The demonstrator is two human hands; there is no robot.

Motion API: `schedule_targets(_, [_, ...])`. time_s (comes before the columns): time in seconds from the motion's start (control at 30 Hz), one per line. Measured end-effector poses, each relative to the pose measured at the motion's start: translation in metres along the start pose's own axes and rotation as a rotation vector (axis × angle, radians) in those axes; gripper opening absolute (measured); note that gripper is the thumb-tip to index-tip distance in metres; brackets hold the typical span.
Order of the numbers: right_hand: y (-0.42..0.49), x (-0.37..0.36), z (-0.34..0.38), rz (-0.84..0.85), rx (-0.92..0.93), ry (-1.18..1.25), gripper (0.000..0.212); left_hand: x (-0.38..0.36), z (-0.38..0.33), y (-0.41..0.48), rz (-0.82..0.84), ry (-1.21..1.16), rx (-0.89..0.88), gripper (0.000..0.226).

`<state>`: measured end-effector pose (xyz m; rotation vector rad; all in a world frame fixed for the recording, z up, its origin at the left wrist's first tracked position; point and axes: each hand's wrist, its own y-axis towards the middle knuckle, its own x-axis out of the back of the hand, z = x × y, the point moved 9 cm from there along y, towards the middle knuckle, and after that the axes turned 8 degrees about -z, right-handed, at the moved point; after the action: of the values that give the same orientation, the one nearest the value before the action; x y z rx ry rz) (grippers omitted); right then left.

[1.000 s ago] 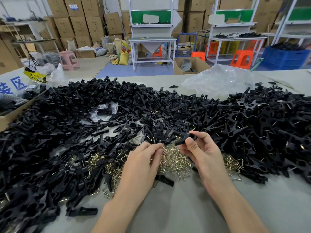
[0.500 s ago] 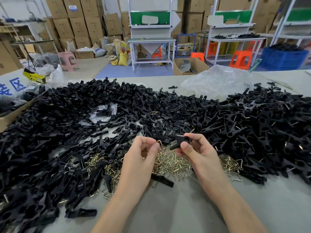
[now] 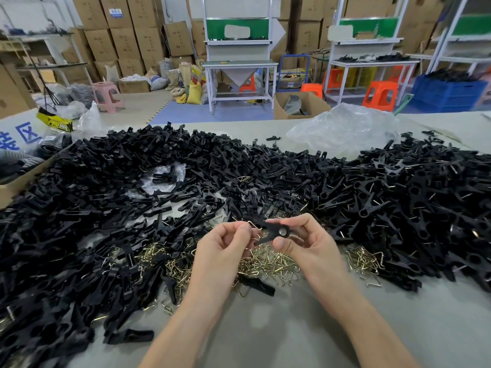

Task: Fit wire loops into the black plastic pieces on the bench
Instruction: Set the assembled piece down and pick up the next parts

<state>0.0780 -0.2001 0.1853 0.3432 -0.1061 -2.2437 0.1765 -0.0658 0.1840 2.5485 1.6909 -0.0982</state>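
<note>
Lifted from the loop heap since the earlier frame, a wire loop [image 3: 253,229] is pinched in the left hand [image 3: 225,251] at the black piece [image 3: 271,231] pinched in the right hand [image 3: 305,241] above the table [image 3: 292,328]; seating judged next.

head cam, fwd-down, close over bench [image 3: 332,341]

stacked cardboard boxes [image 3: 125,35], white workbenches [image 3: 239,65]

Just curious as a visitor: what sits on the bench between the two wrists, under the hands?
In the head view, a heap of brass-coloured wire loops lies between the left hand and right hand, plus one black plastic piece.
</note>
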Motion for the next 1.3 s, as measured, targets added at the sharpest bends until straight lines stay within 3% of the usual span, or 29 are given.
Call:
schedule_targets(0.2, [-0.002,-0.003,-0.004,0.019,-0.005,-0.012,0.026,-0.001,0.009,-0.001,-0.033,0.005,0.05,0.014])
schedule_targets(0.37, [-0.002,-0.003,-0.001,-0.007,0.007,-0.018,0.035,0.001,0.011,-0.004,-0.097,-0.046,0.081,0.016])
schedule_targets(0.67, [-0.004,-0.007,-0.002,0.014,0.006,0.008,0.035,-0.001,0.006,-0.008,-0.109,-0.048,0.036,0.015])
schedule_targets(0.8, [-0.002,-0.004,-0.001,0.002,0.033,0.026,0.033,-0.014,0.015,-0.007,0.026,-0.191,0.188,0.026])
schedule_targets(0.9, [-0.002,-0.003,-0.001,0.027,0.032,0.027,0.035,-0.029,0.016,-0.01,0.24,-0.313,0.31,0.017])
schedule_targets(1.03, [-0.005,-0.011,-0.007,0.138,-0.024,0.046,0.041,-0.044,0.012,-0.024,0.464,-0.357,0.346,0.016])
schedule_targets(1.23, [-0.015,-0.024,-0.012,0.25,-0.072,0.049,0.038,-0.055,0.008,-0.04,0.531,-0.305,0.321,0.058])
schedule_targets(1.3, [-0.017,-0.026,-0.012,0.261,-0.053,-0.021,0.04,-0.055,0.006,-0.042,0.534,-0.283,0.284,0.058])
